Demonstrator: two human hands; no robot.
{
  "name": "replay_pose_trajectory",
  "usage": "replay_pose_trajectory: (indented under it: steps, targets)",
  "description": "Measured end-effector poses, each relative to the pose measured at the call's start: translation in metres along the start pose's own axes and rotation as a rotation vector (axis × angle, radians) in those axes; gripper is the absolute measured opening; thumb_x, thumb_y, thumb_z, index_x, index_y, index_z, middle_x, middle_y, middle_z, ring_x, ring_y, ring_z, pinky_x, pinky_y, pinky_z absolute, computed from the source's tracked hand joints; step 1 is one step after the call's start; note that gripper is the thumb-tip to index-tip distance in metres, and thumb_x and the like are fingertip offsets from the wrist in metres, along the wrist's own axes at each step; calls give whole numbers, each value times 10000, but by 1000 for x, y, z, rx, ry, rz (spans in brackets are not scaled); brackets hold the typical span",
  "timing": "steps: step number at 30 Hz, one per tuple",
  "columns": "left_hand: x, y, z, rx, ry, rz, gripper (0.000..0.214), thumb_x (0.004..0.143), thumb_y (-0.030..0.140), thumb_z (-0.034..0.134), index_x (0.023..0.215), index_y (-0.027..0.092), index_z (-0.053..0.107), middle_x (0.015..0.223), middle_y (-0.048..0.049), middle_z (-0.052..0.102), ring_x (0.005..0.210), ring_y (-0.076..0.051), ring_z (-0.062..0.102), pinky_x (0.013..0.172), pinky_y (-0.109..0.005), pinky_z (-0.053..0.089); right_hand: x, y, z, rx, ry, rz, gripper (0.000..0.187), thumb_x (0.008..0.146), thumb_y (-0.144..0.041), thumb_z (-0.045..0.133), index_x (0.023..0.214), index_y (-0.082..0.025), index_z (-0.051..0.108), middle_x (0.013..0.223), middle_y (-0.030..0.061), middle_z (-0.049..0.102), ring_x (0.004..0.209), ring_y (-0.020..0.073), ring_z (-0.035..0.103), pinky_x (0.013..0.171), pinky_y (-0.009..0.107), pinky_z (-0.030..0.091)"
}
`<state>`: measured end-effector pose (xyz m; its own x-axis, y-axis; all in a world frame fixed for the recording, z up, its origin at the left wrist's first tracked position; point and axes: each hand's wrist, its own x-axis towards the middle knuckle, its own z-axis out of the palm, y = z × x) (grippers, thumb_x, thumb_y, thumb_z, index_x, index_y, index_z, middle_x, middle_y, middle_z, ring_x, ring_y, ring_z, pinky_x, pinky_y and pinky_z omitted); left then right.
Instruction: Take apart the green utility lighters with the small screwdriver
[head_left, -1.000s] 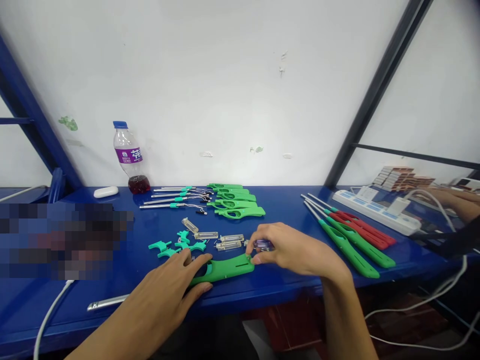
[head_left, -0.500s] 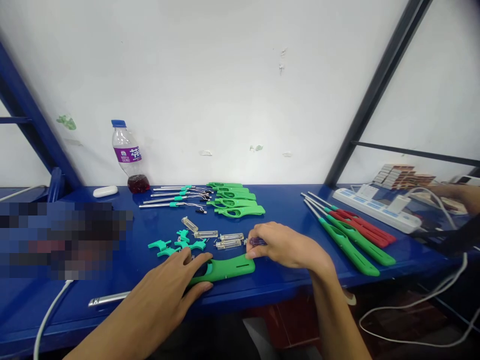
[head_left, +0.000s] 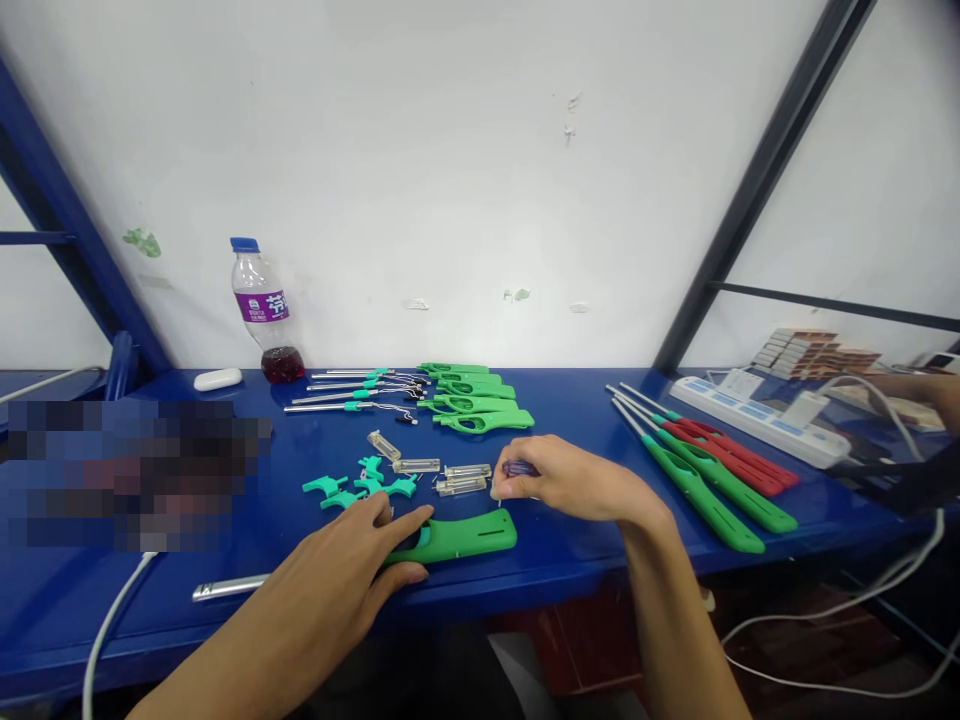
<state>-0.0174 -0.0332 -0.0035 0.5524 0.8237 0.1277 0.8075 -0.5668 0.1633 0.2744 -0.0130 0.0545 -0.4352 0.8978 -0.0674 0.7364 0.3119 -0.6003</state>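
My left hand (head_left: 352,570) rests on the blue bench, thumb and fingers clasping the near end of a green lighter handle shell (head_left: 469,537) that lies flat by the front edge. My right hand (head_left: 570,482) hovers just above the shell's right end, fingers pinched on a small purple-tinted part (head_left: 517,467). Clear fuel tanks (head_left: 450,475) and teal triggers (head_left: 352,490) lie just behind the shell. A metal tube (head_left: 229,588) lies left of my left hand.
Further back lie green handle shells (head_left: 480,400) and metal nozzle rods (head_left: 345,395). Finished green and red lighters (head_left: 712,470) lie to the right, by a white power strip (head_left: 757,420). A drink bottle (head_left: 262,310) stands by the wall. A white cable (head_left: 112,620) hangs at left.
My right hand has lifted slightly off the shell's right end and drawn back with the small purple part. My left hand keeps hold of the shell.
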Motion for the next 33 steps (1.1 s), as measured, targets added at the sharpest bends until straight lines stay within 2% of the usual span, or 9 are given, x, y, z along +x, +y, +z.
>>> replay_pose_trajectory:
  steps: [5, 9, 11, 16, 20, 22, 25, 29, 33]
  targets:
    - [-3, 2, 1, 12, 71, 38, 442, 1030, 397, 541, 1466, 366, 603, 1311, -106, 711, 1038, -305, 757, 837, -397, 623, -2, -5, -5, 53, 102, -5, 206, 984, -349, 639, 916, -185, 744, 907, 28, 733, 810, 180, 624, 731, 298, 432]
    - [-3, 7, -3, 70, 161, 68, 410, 1023, 426, 566, 1406, 306, 648, 1277, -123, 725, 1155, -371, 691, 977, -542, 560, -2, -21, 1, 119, 185, -59, 181, 982, -334, 656, 893, -201, 740, 917, 13, 718, 814, 167, 604, 726, 291, 419]
    - [-2, 11, -9, 67, 247, 78, 362, 1033, 404, 541, 1359, 306, 667, 1241, -113, 729, 1161, -371, 672, 994, -554, 537, -2, -31, 8, 180, 205, -119, 177, 985, -349, 666, 901, -216, 746, 949, 10, 719, 853, 169, 617, 751, 288, 428]
    - [-1, 27, -28, -211, 440, 167, 181, 1044, 308, 536, 1111, 271, 699, 1028, -37, 711, 905, -208, 690, 784, -299, 553, -6, -58, 25, 263, 192, -213, 174, 986, -385, 687, 904, -239, 733, 945, -8, 685, 859, 164, 615, 759, 277, 436]
    - [-3, 33, -36, -399, 514, 214, 175, 1042, 221, 541, 944, 245, 684, 865, 11, 670, 762, -139, 647, 693, -234, 504, -5, -69, 32, 304, 235, -240, 141, 993, -357, 690, 904, -256, 732, 951, -26, 693, 898, 160, 620, 785, 267, 438]
    - [-3, 26, -37, -358, 529, 206, 181, 1038, 220, 541, 946, 241, 696, 875, 5, 680, 774, -147, 648, 702, -248, 499, -4, -69, 32, 314, 252, -232, 113, 957, -379, 738, 921, -272, 748, 974, -29, 696, 903, 160, 619, 792, 267, 442]
    - [0, 1, -39, -125, 531, 131, 229, 1031, 274, 534, 940, 234, 740, 912, -30, 710, 835, -210, 653, 765, -335, 496, -3, -63, 29, 294, 292, -164, 206, 880, -481, 801, 953, -290, 776, 1021, -8, 698, 866, 170, 613, 742, 278, 449]
    - [9, -40, -40, 177, 427, 2, 315, 1019, 338, 510, 923, 227, 789, 917, -77, 749, 864, -295, 645, 810, -448, 480, -8, -52, 18, 193, 399, -105, 314, 975, -564, 647, 958, -281, 782, 1001, 24, 721, 866, 194, 628, 730, 309, 449]
    - [17, -58, -36, 230, 368, -52, 391, 1038, 369, 454, 1054, 191, 803, 982, -117, 765, 917, -323, 663, 862, -472, 516, -16, -46, 8, 155, 456, -90, 309, 994, -555, 617, 976, -289, 772, 1028, 18, 742, 873, 194, 640, 723, 312, 445]
